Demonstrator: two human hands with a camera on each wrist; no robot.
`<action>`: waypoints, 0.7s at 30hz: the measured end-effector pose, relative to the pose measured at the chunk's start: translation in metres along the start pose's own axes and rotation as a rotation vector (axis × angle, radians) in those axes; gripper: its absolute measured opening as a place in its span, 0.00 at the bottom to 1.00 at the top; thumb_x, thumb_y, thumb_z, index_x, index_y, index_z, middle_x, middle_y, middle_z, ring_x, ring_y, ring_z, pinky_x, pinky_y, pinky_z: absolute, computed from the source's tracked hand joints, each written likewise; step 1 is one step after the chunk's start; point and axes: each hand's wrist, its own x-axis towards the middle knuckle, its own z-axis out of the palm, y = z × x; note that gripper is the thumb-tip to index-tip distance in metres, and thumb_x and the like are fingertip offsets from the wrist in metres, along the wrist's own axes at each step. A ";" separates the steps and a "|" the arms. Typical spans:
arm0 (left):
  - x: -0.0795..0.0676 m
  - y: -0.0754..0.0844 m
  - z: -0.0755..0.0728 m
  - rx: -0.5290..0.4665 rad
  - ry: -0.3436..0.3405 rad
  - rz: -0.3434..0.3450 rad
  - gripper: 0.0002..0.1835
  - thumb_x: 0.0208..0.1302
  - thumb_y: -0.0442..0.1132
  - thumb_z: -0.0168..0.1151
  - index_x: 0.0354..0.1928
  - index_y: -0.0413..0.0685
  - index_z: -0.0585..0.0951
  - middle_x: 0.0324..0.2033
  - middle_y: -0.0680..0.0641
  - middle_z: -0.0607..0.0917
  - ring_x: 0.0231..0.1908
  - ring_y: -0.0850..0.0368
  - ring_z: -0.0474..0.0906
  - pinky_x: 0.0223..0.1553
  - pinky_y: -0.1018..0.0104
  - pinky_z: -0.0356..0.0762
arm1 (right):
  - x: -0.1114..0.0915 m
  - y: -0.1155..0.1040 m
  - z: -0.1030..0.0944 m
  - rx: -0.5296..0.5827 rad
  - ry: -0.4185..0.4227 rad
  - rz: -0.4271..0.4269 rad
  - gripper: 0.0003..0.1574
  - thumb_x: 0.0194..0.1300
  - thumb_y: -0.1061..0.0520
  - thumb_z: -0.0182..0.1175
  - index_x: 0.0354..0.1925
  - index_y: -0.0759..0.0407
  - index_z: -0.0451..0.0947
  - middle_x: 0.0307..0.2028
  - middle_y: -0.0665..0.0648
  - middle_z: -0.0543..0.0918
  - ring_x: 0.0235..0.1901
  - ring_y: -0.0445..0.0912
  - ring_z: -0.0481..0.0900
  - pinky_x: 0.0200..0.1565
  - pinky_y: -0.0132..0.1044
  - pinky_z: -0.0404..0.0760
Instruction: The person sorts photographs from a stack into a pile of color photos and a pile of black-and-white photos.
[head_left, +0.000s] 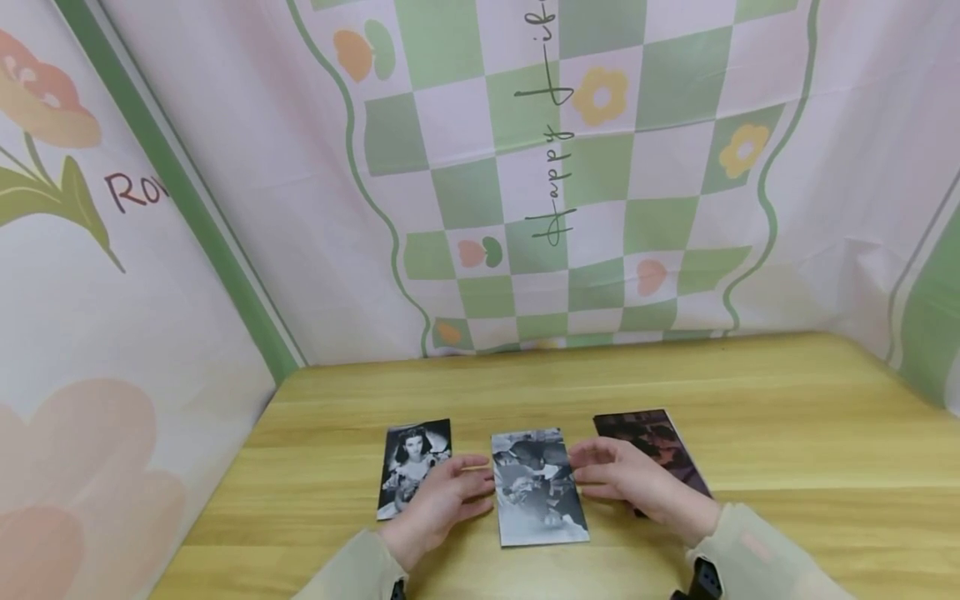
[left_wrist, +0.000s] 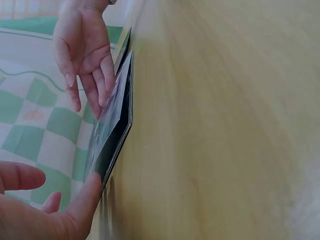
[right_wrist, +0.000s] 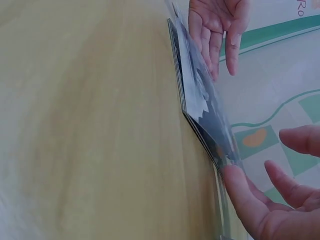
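Observation:
A small stack of black-and-white photo cards (head_left: 542,492) lies upright to me on the table, its layered edges visible in the left wrist view. On its left side is my left hand (head_left: 448,498), fingers loosely extended toward the stack's edge. My right hand (head_left: 633,482) flanks the other side, fingers relaxed and slightly bent. Both wrist views show a digit at the stack's edge; whether it touches cannot be told. Under the left forearm side lies a photo card of a person in a dress (head_left: 412,460), partly covered by that hand. A dark reddish card pile (head_left: 660,437) is partly behind the right hand.
The cards lie on a yellow wood-grain table (head_left: 330,442). Behind it hangs a fabric curtain (head_left: 525,283) with green checks and flowers. Another printed curtain (head_left: 187,333) borders the left side.

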 end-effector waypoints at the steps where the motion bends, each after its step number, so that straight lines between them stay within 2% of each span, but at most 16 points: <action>1: 0.000 0.000 0.000 -0.001 0.004 0.003 0.23 0.65 0.28 0.51 0.61 0.25 0.63 0.56 0.29 0.73 0.53 0.45 0.76 0.53 0.56 0.80 | 0.000 0.000 0.000 0.002 -0.002 -0.009 0.28 0.66 0.65 0.54 0.59 0.80 0.59 0.56 0.77 0.68 0.51 0.50 0.77 0.51 0.44 0.82; 6: 0.000 -0.002 0.003 -0.013 0.028 0.051 0.25 0.61 0.25 0.55 0.60 0.25 0.65 0.55 0.30 0.74 0.46 0.54 0.79 0.50 0.58 0.82 | 0.000 0.002 0.001 0.028 0.001 -0.047 0.32 0.65 0.66 0.55 0.60 0.82 0.56 0.57 0.79 0.66 0.50 0.49 0.77 0.51 0.43 0.82; 10: 0.002 -0.006 0.003 -0.012 0.050 0.081 0.27 0.57 0.22 0.56 0.60 0.25 0.65 0.54 0.31 0.75 0.46 0.55 0.78 0.48 0.60 0.83 | 0.002 0.005 0.003 0.041 0.026 -0.065 0.33 0.63 0.68 0.55 0.61 0.82 0.54 0.56 0.78 0.68 0.47 0.46 0.78 0.49 0.41 0.83; 21: 0.000 -0.010 0.000 -0.013 0.111 0.099 0.27 0.52 0.20 0.56 0.58 0.28 0.69 0.46 0.39 0.80 0.39 0.60 0.77 0.40 0.66 0.84 | 0.007 0.004 0.016 0.007 0.143 -0.028 0.32 0.62 0.70 0.55 0.61 0.80 0.58 0.46 0.65 0.78 0.37 0.43 0.80 0.38 0.37 0.86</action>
